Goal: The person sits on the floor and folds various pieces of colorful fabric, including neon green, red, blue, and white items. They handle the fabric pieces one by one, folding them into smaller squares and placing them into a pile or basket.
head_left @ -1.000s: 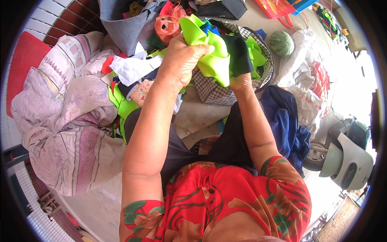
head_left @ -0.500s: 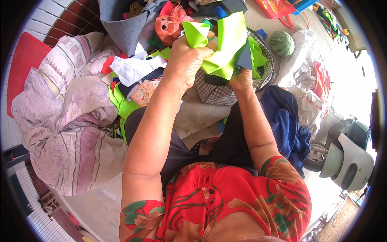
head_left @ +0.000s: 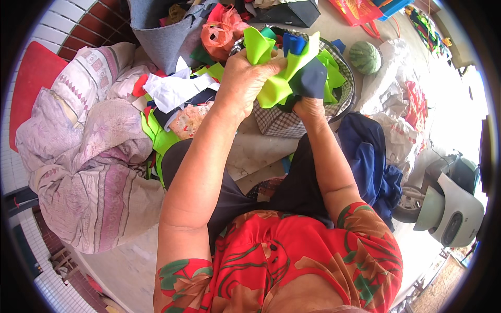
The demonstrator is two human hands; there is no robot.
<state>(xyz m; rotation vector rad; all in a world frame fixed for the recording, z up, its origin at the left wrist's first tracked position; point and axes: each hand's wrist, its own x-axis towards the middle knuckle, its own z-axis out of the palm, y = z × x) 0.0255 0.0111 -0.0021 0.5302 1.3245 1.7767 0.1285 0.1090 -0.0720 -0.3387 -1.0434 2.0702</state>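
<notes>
My left hand (head_left: 248, 75) is closed round a lime-green cloth scrap (head_left: 276, 89), which rises from the fist and spreads to the right. Just right of it, my right hand (head_left: 311, 108) grips a dark navy cloth scrap (head_left: 312, 78); its fingers are mostly hidden under the cloth. Both hands are over a brown-and-white checked basket (head_left: 279, 123). More lime-green cloth (head_left: 333, 73) lies inside the basket's right side, and a blue piece (head_left: 295, 44) shows behind the held scraps.
A grey felt bin (head_left: 164, 44) and a coral plastic bag (head_left: 222, 31) stand beyond my left hand. Mixed scraps with a white cloth (head_left: 175, 91) lie left, beside a large patterned cloth bundle (head_left: 104, 151). To the right are a watermelon (head_left: 365, 57) and a white sack (head_left: 394, 73).
The lime-green cloth has folded lower and narrowed, exposing blue cloth behind it. More of the navy scrap now shows above my right hand. Both hands have moved slightly.
</notes>
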